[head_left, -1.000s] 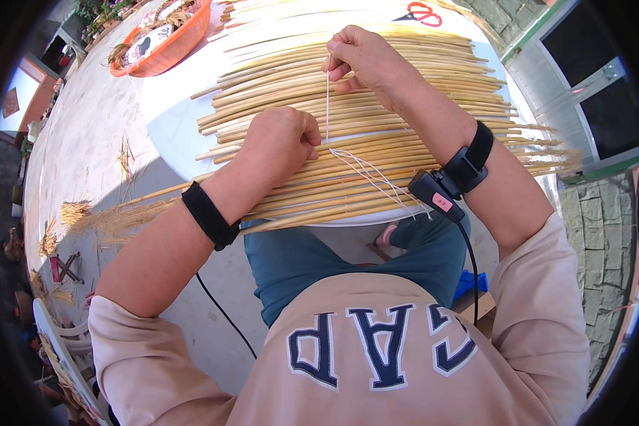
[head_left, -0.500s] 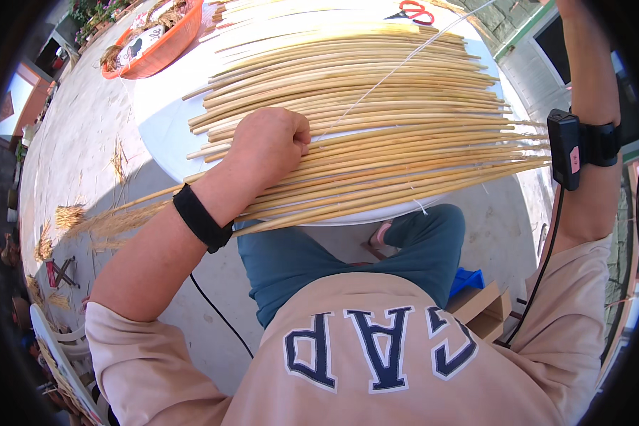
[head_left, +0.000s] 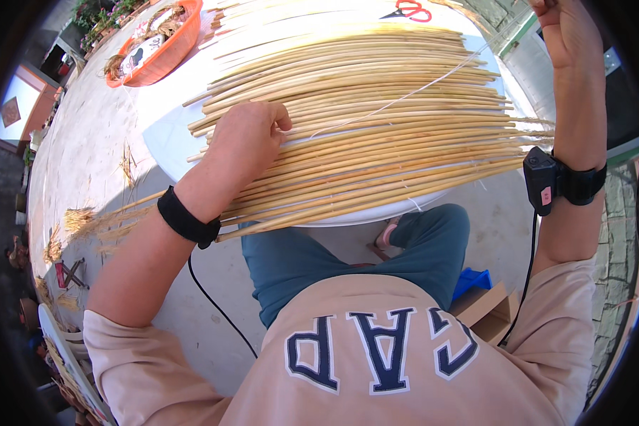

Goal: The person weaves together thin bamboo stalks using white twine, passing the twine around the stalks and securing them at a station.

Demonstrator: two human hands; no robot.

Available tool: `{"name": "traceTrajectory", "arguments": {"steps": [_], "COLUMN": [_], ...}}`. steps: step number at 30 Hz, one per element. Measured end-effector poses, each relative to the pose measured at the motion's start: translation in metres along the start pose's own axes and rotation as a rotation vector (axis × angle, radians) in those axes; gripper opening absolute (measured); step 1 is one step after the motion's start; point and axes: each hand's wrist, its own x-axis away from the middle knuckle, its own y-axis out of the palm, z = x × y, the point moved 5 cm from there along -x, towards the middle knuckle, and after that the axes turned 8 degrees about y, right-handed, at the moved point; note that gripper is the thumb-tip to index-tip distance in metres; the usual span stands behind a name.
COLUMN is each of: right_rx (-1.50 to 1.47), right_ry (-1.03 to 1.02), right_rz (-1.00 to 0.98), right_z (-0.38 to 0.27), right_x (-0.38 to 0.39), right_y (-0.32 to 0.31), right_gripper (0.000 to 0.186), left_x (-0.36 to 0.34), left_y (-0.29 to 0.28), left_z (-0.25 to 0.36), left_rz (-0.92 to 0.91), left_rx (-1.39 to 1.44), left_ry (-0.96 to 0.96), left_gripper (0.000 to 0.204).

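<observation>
Long straw-coloured stalks (head_left: pixel 376 153) lie side by side across a round white table (head_left: pixel 167 131), the nearest ones tied together with short white thread knots. My left hand (head_left: pixel 245 138) rests on the stalks near their left ends, its fingers curled and closed; what they pinch is hidden. A white string (head_left: pixel 405 94) runs from the stalks beside this hand up to the right. At the upper right my right hand (head_left: pixel 568 32) is raised, its fingers closed round the far part of the string.
Red-handled scissors (head_left: pixel 410 11) lie at the table's far edge. An orange basket (head_left: pixel 165 65) with dried plant bundles stands at the far left. On the ground are straw bundles (head_left: pixel 78 219), a small folding stool (head_left: pixel 69 273), and a cardboard box (head_left: pixel 491 312) with a blue container (head_left: pixel 471 281) beside it.
My right hand has come down into view at the upper right, and the string now slants lower and looks slacker. My left hand has shifted slightly left along the stalks.
</observation>
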Motion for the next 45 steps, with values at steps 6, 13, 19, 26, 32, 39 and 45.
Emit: {"name": "traceTrajectory", "arguments": {"steps": [6, 13, 19, 26, 32, 39, 45], "right_rx": [0.006, 0.059, 0.093, 0.197, 0.249, 0.280, 0.352], "right_ry": [0.329, 0.915, 1.034, 0.933, 0.899, 0.949, 0.974], "right_rz": [-0.265, -0.330, -0.414, -0.361, -0.345, -0.475, -0.511], "right_z": [0.041, 0.096, 0.131, 0.150, 0.144, 0.139, 0.141], "right_x": [0.074, 0.168, 0.204, 0.216, 0.212, 0.216, 0.221], "right_y": [0.047, 0.076, 0.080, 0.079, 0.082, 0.086, 0.092], "right_gripper": [0.014, 0.015, 0.013, 0.011, 0.012, 0.013, 0.013], "left_x": [-0.002, -0.009, -0.011, -0.015, -0.024, -0.025, -0.023], "left_y": [0.007, 0.018, 0.016, 0.015, 0.004, 0.004, 0.011], "left_z": [0.000, 0.006, 0.014, 0.013, -0.001, -0.008, -0.020], "left_rz": [-0.039, -0.031, -0.125, -0.194, -0.365, -0.465, -0.471], "left_rx": [-0.151, -0.308, -0.318, -0.324, -0.020, 0.176, 0.396], "left_ry": [0.103, 0.234, 0.197, 0.171, 0.019, -0.143, -0.254], "left_gripper": [0.010, 0.008, 0.009, 0.018, 0.024, 0.018, 0.012]}}
